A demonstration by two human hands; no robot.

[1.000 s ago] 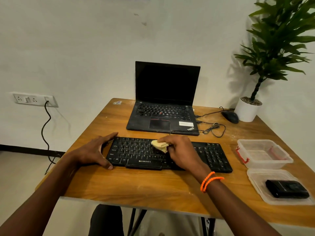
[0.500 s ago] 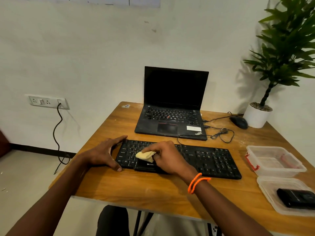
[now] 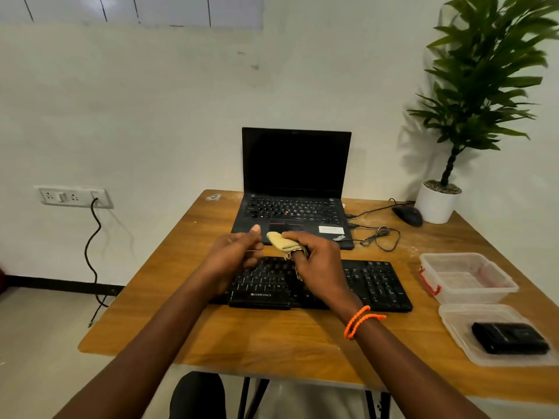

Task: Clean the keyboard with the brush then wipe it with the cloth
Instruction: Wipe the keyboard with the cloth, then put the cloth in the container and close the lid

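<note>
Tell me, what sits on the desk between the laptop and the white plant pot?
In the head view, a black mouse lies between the laptop and the plant pot, its cable coiled on the table nearby.
</note>
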